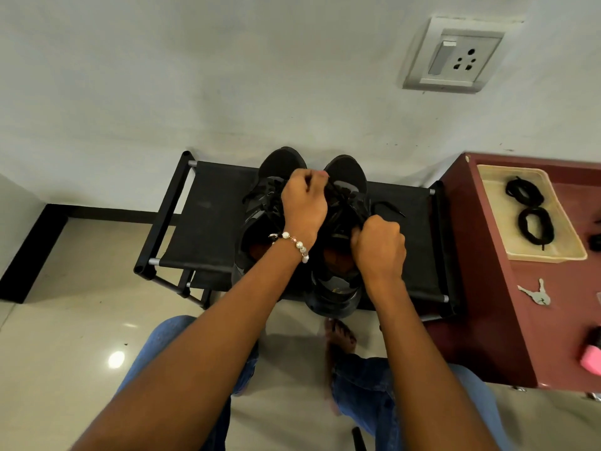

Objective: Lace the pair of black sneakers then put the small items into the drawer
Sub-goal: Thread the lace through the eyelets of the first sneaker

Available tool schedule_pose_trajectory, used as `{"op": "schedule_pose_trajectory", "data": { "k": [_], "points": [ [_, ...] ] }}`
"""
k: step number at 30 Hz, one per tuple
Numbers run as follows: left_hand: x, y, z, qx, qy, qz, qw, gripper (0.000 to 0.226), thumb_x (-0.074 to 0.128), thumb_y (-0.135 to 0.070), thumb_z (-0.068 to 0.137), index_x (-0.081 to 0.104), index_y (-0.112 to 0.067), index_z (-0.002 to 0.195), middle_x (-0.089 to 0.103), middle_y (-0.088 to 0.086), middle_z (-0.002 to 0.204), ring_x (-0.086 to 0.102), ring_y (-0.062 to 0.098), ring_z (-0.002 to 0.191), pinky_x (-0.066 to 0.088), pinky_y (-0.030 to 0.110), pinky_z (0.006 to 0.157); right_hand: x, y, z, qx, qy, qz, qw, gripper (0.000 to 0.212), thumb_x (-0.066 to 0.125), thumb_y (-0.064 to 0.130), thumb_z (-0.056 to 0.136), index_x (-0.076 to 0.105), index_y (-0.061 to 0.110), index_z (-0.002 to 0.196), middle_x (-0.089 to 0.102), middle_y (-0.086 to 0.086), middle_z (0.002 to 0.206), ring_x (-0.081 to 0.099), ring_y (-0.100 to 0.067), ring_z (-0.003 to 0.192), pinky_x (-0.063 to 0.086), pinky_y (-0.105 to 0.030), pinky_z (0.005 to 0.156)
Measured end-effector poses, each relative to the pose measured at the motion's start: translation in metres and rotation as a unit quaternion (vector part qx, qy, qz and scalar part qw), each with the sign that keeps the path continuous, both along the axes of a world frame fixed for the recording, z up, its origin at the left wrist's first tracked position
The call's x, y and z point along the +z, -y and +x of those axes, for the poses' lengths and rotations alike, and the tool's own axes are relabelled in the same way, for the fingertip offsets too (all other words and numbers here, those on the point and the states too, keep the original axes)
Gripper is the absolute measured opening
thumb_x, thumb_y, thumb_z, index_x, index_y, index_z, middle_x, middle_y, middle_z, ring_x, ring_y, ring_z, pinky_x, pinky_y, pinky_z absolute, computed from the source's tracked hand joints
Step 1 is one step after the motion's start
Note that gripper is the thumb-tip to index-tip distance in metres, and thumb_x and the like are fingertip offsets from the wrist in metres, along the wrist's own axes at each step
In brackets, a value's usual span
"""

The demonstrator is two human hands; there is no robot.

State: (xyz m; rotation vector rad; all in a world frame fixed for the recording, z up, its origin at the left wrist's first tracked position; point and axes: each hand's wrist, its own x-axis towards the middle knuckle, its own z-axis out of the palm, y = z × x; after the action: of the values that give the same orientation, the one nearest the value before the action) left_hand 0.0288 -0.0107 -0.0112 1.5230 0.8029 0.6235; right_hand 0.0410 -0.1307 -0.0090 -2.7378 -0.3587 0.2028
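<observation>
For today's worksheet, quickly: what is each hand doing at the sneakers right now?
Left hand: fingers curled, pinching the black lace over the right-side sneaker.
Right hand: fist closed at that sneaker's tongue; what it grips is hidden.

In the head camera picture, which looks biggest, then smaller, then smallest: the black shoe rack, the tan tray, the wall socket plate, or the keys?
1. black shoe rack
2. tan tray
3. wall socket plate, only slightly smaller-looking than the tray, so that order is unsure
4. keys

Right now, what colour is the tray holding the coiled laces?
Cream tray, clearest in the head view.
</observation>
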Motion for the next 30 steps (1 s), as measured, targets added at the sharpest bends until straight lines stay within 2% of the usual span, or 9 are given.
{"op": "schedule_pose_trajectory", "data": {
  "k": [3, 4, 7, 9, 13, 17, 20, 25, 30],
  "points": [
    [0.000, 0.009, -0.003, -0.039, 0.011, -0.086, 0.995, 0.007, 0.055, -0.021, 0.096, 0.059, -0.016, 0.092, 0.067, 0.005, 0.087, 0.065, 0.016, 0.081, 0.056, 0.044, 0.084, -0.001, 0.001, 0.002, -0.004, -0.002, 0.006, 1.000, 0.023, 0.049, 0.018, 0.098, 0.058, -0.003, 0.094, 0.060, -0.021, 0.096, 0.060, -0.042, 0.089, 0.043, -0.040, 0.065],
    [0.000, 0.008, -0.004, -0.072, 0.007, -0.061, 0.996, 0.002, 0.056, -0.018, 0.095, 0.056, -0.019, 0.098, 0.067, 0.006, 0.090, 0.066, 0.018, 0.084, 0.056, 0.041, 0.085, -0.001, 0.001, 0.002, -0.004, -0.002, 0.008, 1.000, 0.023, 0.049, 0.018, 0.098, 0.058, -0.003, 0.094, 0.060, -0.022, 0.096, 0.060, -0.043, 0.089, 0.044, -0.040, 0.066],
    [0.007, -0.004, -0.006, -0.191, -0.033, 0.095, 0.976, 0.042, 0.060, -0.011, 0.088, 0.047, -0.024, 0.125, 0.065, 0.006, 0.093, 0.064, 0.018, 0.082, 0.055, 0.030, 0.079, 0.000, 0.001, 0.002, 0.007, 0.002, 0.004, 1.000, 0.023, 0.047, 0.016, 0.099, 0.058, -0.004, 0.096, 0.061, -0.022, 0.097, 0.060, -0.042, 0.088, 0.043, -0.038, 0.064],
    [0.013, -0.010, -0.004, -0.298, -0.092, 0.240, 0.919, 0.058, 0.063, -0.021, 0.081, 0.045, -0.027, 0.136, 0.062, 0.003, 0.102, 0.062, 0.019, 0.092, 0.052, 0.036, 0.084, 0.001, 0.001, 0.001, 0.013, 0.002, -0.002, 1.000, 0.022, 0.045, 0.014, 0.099, 0.058, -0.004, 0.096, 0.060, -0.022, 0.096, 0.060, -0.041, 0.088, 0.041, -0.038, 0.064],
    [0.021, -0.003, 0.002, -0.360, -0.306, 0.515, 0.716, 0.040, 0.062, -0.031, 0.088, 0.059, -0.026, 0.128, 0.051, 0.004, 0.122, 0.052, 0.027, 0.113, 0.044, 0.047, 0.094, 0.003, 0.001, 0.000, 0.017, 0.000, -0.009, 1.000, 0.018, 0.043, 0.008, 0.098, 0.055, -0.001, 0.089, 0.060, -0.020, 0.093, 0.057, -0.036, 0.082, 0.039, -0.037, 0.062],
    [0.027, 0.018, -0.001, -0.283, -0.283, 0.654, 0.642, 0.019, 0.050, -0.003, 0.093, 0.063, -0.006, 0.106, 0.056, 0.013, 0.112, 0.056, 0.032, 0.102, 0.045, 0.039, 0.085, 0.003, 0.001, 0.000, 0.015, 0.002, -0.005, 1.000, 0.021, 0.042, 0.005, 0.097, 0.046, 0.006, 0.077, 0.061, -0.020, 0.091, 0.054, -0.032, 0.074, 0.040, -0.036, 0.061],
    [0.023, 0.018, -0.004, -0.265, -0.273, 0.650, 0.658, 0.018, 0.049, 0.001, 0.092, 0.063, -0.001, 0.102, 0.056, 0.016, 0.112, 0.059, 0.033, 0.098, 0.043, 0.034, 0.067, 0.003, 0.001, 0.000, 0.012, 0.000, -0.005, 1.000, 0.020, 0.041, 0.005, 0.097, 0.050, 0.005, 0.080, 0.061, -0.019, 0.092, 0.055, -0.032, 0.075, 0.041, -0.036, 0.062],
    [-0.004, 0.004, -0.004, -0.197, -0.149, 0.655, 0.714, 0.016, 0.080, -0.013, 0.073, 0.068, -0.006, 0.080, 0.062, 0.008, 0.089, 0.061, 0.028, 0.066, 0.027, 0.022, 0.041, 0.003, -0.001, 0.000, 0.015, 0.010, -0.011, 1.000, 0.021, 0.041, 0.008, 0.099, 0.058, 0.000, 0.091, 0.062, -0.019, 0.093, 0.060, -0.035, 0.080, 0.043, -0.037, 0.062],
    [0.001, -0.001, -0.002, -0.123, -0.059, 0.372, 0.918, 0.023, 0.053, -0.027, 0.090, 0.064, -0.007, 0.084, 0.061, 0.003, 0.083, 0.056, 0.019, 0.079, 0.045, 0.035, 0.062, 0.002, 0.000, 0.001, 0.021, 0.013, -0.019, 1.000, 0.019, 0.043, 0.011, 0.099, 0.056, 0.000, 0.092, 0.060, -0.020, 0.095, 0.060, -0.039, 0.086, 0.043, -0.039, 0.064]
  ]
}}
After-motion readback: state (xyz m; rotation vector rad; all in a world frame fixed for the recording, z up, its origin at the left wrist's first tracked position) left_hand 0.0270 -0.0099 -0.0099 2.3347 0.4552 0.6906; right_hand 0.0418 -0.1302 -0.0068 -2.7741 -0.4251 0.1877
